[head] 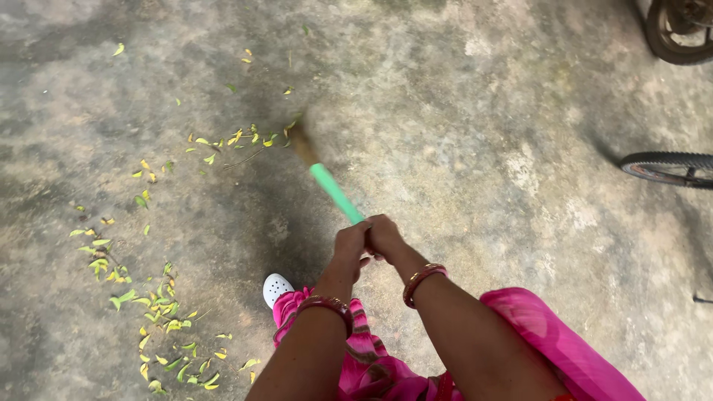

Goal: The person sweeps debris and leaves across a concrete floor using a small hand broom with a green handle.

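Note:
Both my hands grip a broom by its green handle [334,191]. My left hand [349,249] sits just below my right hand [384,235] on the handle's near end. The broom's brown bristle head [301,142] is blurred, low over the concrete ground, beside a line of small green and yellow leaves [238,139]. More fallen leaves [160,312] lie scattered to my left. Red bangles circle both wrists. A white shoe [276,287] peeks out below my pink garment [535,327].
Grey, stained concrete ground [460,134] fills the view. A bicycle tyre [668,167] juts in at the right edge, and another wheel [679,33] sits in the top right corner.

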